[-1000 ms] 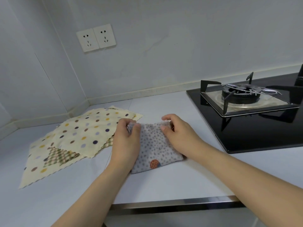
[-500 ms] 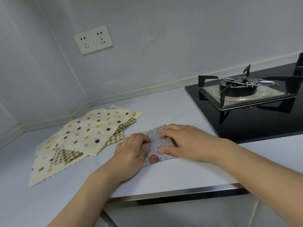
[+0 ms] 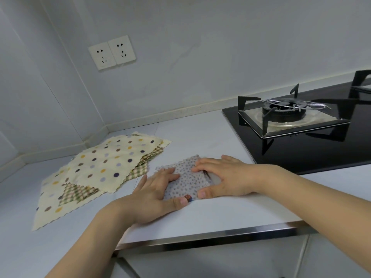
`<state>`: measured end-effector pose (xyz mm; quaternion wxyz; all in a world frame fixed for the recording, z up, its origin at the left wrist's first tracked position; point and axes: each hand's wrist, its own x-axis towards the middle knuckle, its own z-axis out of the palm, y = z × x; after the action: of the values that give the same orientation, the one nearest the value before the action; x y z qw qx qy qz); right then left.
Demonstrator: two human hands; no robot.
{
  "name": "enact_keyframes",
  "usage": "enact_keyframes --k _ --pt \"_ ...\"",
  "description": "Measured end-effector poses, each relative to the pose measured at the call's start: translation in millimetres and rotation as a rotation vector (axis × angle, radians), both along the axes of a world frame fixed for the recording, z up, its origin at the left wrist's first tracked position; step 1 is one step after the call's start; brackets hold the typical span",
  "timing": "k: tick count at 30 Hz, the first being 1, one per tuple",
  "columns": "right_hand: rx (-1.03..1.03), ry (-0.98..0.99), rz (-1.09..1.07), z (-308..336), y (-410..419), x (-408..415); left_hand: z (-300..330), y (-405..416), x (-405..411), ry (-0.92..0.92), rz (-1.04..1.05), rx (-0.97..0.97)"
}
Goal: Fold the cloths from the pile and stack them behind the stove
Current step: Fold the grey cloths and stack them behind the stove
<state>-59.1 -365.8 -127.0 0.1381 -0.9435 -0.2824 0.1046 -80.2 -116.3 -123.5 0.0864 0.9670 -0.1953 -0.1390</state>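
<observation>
No readable writing anywhere. Grey dotted cloth (image 3: 187, 180) lay folded just left of the stove (image 3: 301, 137), w/ left hand (image 3: 155, 194) and right hand (image 3: 224, 177) pressing it flat, fingers straight (0.5 s ago similar, thumbs now closer). Pile (image 3: 96, 173) sat farther left of the stove.

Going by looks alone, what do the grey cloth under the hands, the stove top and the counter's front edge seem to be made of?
Grey cloth: thin woven fabric, probably cotton, matte, with a zigzag-cut edge and small printed dots.
Stove top: likely black glass; it is glossy and mirrors the pan support.
Counter's front edge: looks like brushed metal, perhaps stainless steel, with a dull grey sheen.
</observation>
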Motion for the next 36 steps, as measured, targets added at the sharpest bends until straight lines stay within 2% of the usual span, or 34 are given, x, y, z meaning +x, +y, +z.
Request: enact_keyframes --k 2,4,6,7,8,10,12,13,14,16,18,20,23,25,28,32,36 --pt "0.057 -0.001 -0.024 -3 1 -3 1 -1 0 0.003 -0.007 -0.004" --pt "0.324 0.043 -0.116 0 3 -6 5 -1 0 0.061 0.015 -0.126" --pt "0.610 0.145 -0.331 5 6 -7 11 -2 -5 0.112 0.182 -0.515" --pt "0.609 0.148 -0.430 8 9 -7 12 -5 -8 0.101 0.303 -0.691" --pt "0.483 0.099 -0.489 12 13 -6 14 -8 -9 0.035 0.428 -0.742" --pt "0.214 0.008 -0.518 19 25 -4 18 -18 -9 -0.136 0.629 -0.455" --pt "0.087 0.005 -0.556 23 40 -3 24 -27 -6 -0.165 0.675 -0.153" --pt "0.071 0.031 -0.583 24 48 0 27 -32 -4 -0.139 0.678 -0.113" --pt "0.099 0.066 -0.609 26 53 -1 31 -36 -3 -0.112 0.679 -0.151" --pt "0.283 0.187 -0.646 27 59 4 35 -37 -1 -0.035 0.698 -0.372" --pt "0.642 0.317 -0.658 28 59 12 38 -33 7 0.024 0.752 -0.677" --pt "0.865 0.433 -0.691 31 53 26 43 -27 15 0.098 0.813 -0.942" --pt "1.033 0.623 -0.793 39 49 56 45 -23 41 0.244 0.908 -1.286" --pt "1.052 0.729 -0.834 54 46 70 52 -32 55 0.316 0.944 -1.401" --pt "1.004 0.809 -0.871 94 36 80 83 -51 70 0.342 0.972 -1.416" --pt "0.966 0.766 -0.973 169 15 75 152 -74 79 0.353 1.021 -1.351" --pt "1.086 0.743 -1.052 247 -13 54 224 -105 82 0.342 1.028 -1.254"
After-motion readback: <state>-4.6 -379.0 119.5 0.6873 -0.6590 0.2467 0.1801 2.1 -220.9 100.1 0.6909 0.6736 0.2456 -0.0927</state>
